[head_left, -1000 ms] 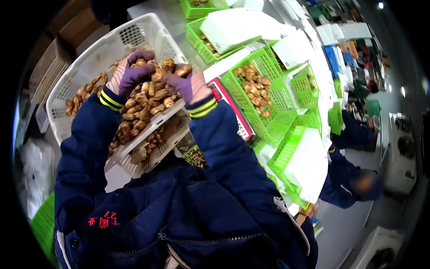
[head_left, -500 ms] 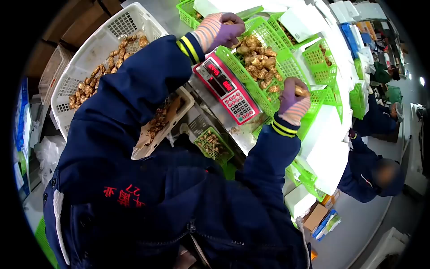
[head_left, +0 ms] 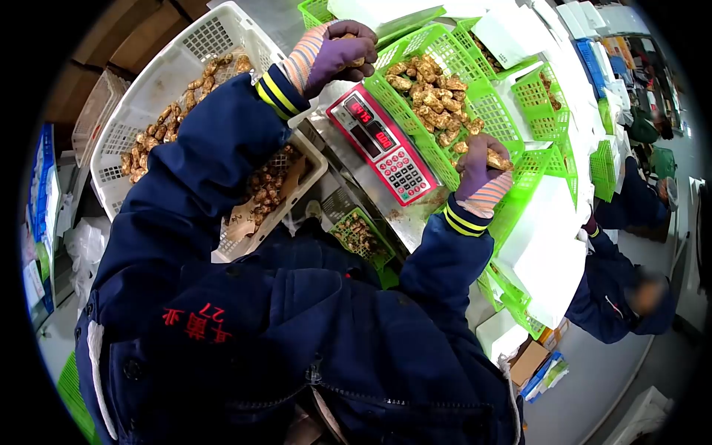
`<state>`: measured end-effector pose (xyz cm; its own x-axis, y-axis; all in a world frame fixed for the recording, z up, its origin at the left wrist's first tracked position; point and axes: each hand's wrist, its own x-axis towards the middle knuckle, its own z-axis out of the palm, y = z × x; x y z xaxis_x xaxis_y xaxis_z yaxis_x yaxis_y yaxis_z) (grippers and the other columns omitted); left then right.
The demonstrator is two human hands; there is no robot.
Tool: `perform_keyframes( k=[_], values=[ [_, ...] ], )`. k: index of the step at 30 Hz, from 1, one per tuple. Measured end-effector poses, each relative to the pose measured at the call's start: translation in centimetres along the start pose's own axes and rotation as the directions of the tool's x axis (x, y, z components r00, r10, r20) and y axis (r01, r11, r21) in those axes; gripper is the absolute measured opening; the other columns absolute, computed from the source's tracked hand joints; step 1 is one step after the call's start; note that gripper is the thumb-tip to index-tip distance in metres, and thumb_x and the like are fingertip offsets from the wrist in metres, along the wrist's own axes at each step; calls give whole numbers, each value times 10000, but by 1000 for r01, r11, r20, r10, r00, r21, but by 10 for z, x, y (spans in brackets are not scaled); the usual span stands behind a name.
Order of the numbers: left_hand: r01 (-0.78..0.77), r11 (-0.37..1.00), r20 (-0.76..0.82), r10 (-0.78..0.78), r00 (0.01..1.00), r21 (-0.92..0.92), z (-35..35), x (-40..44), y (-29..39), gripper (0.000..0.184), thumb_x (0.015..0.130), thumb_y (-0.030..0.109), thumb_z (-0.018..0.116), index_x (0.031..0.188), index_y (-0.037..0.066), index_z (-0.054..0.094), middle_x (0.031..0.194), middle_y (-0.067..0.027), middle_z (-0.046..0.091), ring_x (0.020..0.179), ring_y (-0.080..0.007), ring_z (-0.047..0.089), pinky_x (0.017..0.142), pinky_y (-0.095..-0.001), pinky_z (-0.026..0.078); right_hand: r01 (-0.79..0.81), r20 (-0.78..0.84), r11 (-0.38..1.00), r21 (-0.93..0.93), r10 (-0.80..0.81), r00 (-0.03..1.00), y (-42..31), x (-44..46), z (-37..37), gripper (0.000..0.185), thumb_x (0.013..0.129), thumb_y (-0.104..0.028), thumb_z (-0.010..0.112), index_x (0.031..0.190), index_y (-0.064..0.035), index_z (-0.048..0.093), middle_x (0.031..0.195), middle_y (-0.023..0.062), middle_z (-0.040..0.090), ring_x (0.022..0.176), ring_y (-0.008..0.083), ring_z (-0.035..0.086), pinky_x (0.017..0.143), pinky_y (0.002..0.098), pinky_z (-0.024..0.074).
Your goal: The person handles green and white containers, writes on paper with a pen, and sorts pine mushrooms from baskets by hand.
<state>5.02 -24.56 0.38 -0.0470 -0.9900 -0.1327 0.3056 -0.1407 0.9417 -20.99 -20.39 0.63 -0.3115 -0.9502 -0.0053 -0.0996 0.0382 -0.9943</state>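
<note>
Left hand (head_left: 340, 59) drawn back from the lime-green plastic mesh basket (head_left: 417, 139) toward the white perforated plastic crate (head_left: 204, 41).

Its purple-coated, striped glove is curled closed around brown knobbly pieces (head_left: 357, 62); the right hand (head_left: 482, 169), gloved alike, has its fingers drawn together on a single knobbly brown piece (head_left: 498, 161) at the basket's near right side; a heap of similar brown lumps (head_left: 437, 100) lies inside that basket, more in the crate. Just beside the basket, the red-and-white electronic scale (head_left: 382, 144) shows lit red digits; shiny metal worktop (head_left: 397, 220) lies around it; brown cardboard boxes (head_left: 141, 37) stand upper left; a dark-clothed co-worker (head_left: 612, 297) is at right, above grey floor (head_left: 593, 374).
</note>
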Motion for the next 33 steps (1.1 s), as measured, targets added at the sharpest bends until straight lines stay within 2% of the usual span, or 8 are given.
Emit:
perform_keyframes(
  k=[6, 7, 8, 10, 12, 17, 20, 33],
  values=[
    [43, 999, -11, -43, 999, -2, -3, -4, -3, 215, 803, 176, 600, 985, 73, 556, 818, -50, 600, 703, -124, 594, 606, -235, 487, 91, 141, 991, -99, -77, 987, 29, 39, -5, 325, 720, -185, 696, 936, 13, 555, 713, 44, 554, 619, 107, 518, 575, 233, 432],
    [44, 999, -7, -44, 999, 3, -3, -3, -4, 214, 802, 172, 598, 986, 71, 555, 818, -53, 599, 702, -124, 593, 606, -235, 487, 183, 135, 923, -338, -145, 980, 21, 43, 3, 511, 690, -194, 726, 1080, 38, 491, 817, 83, 580, 736, 144, 540, 671, 264, 448],
    [41, 999, -3, -41, 999, 8, -2, -2, -5, 214, 802, 169, 596, 988, 70, 555, 818, -55, 599, 701, -124, 592, 605, -235, 486, 183, 131, 923, -339, -146, 981, 12, 42, 5, 511, 690, -194, 726, 1080, 38, 491, 817, 83, 580, 736, 144, 540, 671, 264, 448],
    [48, 999, 6, -48, 999, -3, -2, -2, -6, 213, 800, 165, 596, 986, 69, 554, 816, -58, 597, 700, -128, 591, 602, -234, 484, 293, 90, 640, -711, -330, 940, -1, 41, 7, 647, 680, -206, 731, 1177, 49, 405, 876, 113, 590, 794, 165, 543, 699, 279, 446],
    [61, 998, 13, -61, 998, -15, -5, -2, -9, 212, 798, 162, 597, 984, 68, 553, 813, -60, 595, 698, -131, 590, 599, -233, 483, 208, -32, 891, -404, -241, 970, -11, 33, 5, 581, 724, -213, 686, 1180, 31, 420, 800, 106, 598, 665, 142, 546, 583, 273, 440],
    [68, 995, -30, -71, 997, -71, -10, -4, -11, 205, 798, 141, 589, 980, 58, 547, 814, -77, 588, 691, -149, 582, 582, -231, 469, 204, -110, 945, -257, -238, 965, -1, 18, -8, 244, 777, -125, 604, 978, 11, 578, 548, -15, 488, 494, 47, 418, 463, 211, 323],
    [88, 993, -27, -90, 996, -79, -14, -6, -12, 202, 799, 135, 586, 977, 52, 542, 818, -76, 581, 689, -153, 578, 584, -236, 467, 251, -112, 959, -130, -266, 957, 3, 5, -7, 225, 795, -117, 596, 985, 1, 572, 521, -45, 453, 469, 17, 376, 443, 195, 282],
    [86, 990, -10, -87, 996, -109, -10, -13, -12, 199, 808, 136, 579, 984, 52, 538, 808, -66, 572, 705, -157, 575, 588, -236, 462, 305, -194, 918, -255, -357, 914, -7, 23, 10, 260, 785, -119, 586, 1004, 20, 562, 543, -12, 484, 468, 52, 403, 438, 208, 311]
  ],
)
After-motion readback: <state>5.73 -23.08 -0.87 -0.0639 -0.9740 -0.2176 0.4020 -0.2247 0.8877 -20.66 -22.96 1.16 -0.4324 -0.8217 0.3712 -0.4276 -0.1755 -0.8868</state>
